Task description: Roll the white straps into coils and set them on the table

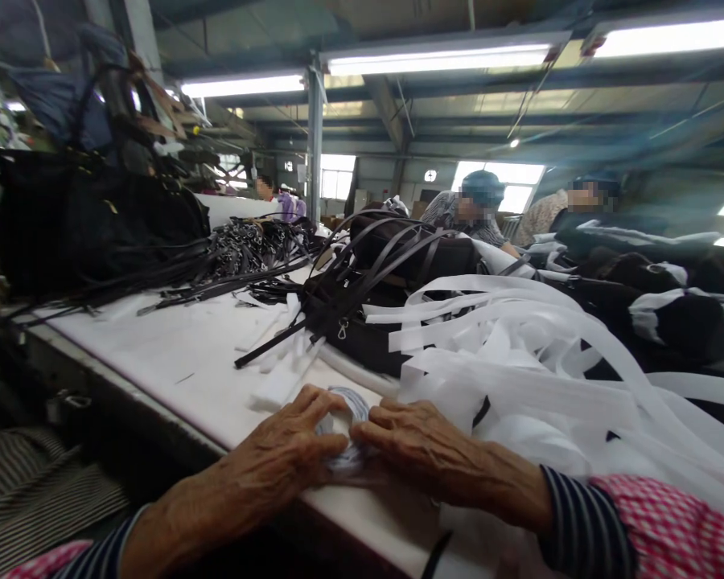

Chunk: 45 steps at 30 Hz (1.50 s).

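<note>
Both hands, left hand (290, 450) and right hand (422, 450), pinch a small, probably light, soft tape roll (343, 434) by its rim, just beside the white strips (519, 362).

Bare white table (174, 362) lies open leftward (toward the edge), while white strips (519, 362) crowd the right.

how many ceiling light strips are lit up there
3. One ceiling light strip hangs at upper left, one at top centre, one at top right. More may be hidden behind the beams.
</note>
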Available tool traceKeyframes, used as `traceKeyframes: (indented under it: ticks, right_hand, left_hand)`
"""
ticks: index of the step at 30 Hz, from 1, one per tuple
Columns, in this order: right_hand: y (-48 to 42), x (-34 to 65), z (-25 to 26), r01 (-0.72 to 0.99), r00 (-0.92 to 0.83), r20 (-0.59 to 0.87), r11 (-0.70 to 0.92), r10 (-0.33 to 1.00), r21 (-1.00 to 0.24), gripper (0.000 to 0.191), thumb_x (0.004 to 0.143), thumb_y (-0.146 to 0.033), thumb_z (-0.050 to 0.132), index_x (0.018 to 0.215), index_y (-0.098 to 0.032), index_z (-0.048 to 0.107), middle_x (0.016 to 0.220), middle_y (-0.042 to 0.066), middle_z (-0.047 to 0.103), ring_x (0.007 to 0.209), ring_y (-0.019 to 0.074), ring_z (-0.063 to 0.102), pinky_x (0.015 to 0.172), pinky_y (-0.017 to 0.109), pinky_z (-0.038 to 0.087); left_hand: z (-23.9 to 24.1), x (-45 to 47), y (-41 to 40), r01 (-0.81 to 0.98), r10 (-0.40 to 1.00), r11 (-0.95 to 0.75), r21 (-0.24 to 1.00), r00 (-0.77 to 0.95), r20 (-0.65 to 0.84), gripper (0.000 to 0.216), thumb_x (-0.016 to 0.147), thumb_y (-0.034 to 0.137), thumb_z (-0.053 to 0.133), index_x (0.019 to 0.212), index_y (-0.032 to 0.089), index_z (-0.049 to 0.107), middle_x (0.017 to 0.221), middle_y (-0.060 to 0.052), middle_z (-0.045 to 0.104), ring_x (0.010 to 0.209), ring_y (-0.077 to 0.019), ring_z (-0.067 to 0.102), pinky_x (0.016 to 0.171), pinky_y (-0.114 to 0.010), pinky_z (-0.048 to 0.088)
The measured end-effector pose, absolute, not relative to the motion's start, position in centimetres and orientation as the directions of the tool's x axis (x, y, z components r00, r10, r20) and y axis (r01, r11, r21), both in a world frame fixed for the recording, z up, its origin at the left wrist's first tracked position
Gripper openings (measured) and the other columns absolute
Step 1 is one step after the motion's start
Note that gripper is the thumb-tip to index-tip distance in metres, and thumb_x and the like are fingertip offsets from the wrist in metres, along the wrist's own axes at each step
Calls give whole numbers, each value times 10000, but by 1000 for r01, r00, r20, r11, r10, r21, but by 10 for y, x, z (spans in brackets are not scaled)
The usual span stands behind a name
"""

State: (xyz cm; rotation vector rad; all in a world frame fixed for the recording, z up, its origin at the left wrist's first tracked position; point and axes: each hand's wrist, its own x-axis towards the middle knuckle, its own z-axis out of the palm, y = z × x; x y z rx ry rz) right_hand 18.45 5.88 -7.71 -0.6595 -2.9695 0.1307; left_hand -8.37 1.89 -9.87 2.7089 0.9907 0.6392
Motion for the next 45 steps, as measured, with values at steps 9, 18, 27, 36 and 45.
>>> traceKeyframes:
  ticks: [9,18,27,36,45]
  right_hand:
    - [62,177,-90,403,-897,110,894,428,-196,168,1070,-206,450,999,-171,599,945,54,641,812,179,531,716,304,385]
    - [64,179,-92,439,-853,153,844,500,-308,160,997,-284,611,1100,-168,651,1002,68,695,902,199,625,805,294,462]
    - [59,171,-89,478,-814,144,791,562,-382,158,964,-160,578,1065,-168,700,973,69,736,877,198,660,800,277,478]
    - [57,174,-103,461,-777,226,775,588,-433,194,956,-192,598,1104,-176,723,1040,81,747,920,212,662,816,285,476]
    - [47,182,-75,364,-720,53,442,692,-820,578,842,-421,769,1359,-206,623,815,-11,622,722,152,547,644,256,418]
  left_hand:
    - [-114,-59,16,809,821,-564,166,528,217,305,927,223,693,1226,251,636,1340,-81,602,1267,-336,494,1056,-528,484]
    - [-98,-34,14,853,856,-513,98,501,128,103,967,266,642,1000,173,672,1110,-95,661,1115,-343,507,885,-495,494]
    - [-105,-55,17,798,813,-578,168,549,192,72,952,203,611,1020,204,632,1111,-55,634,1096,-286,494,920,-446,445]
    - [-117,-36,16,872,850,-489,-21,481,214,151,968,272,575,1073,202,659,1138,-83,662,1123,-343,498,889,-507,443]
    - [-105,-55,-1,828,858,-494,264,416,302,158,964,189,531,1037,232,664,1142,-59,666,1109,-283,497,933,-447,400]
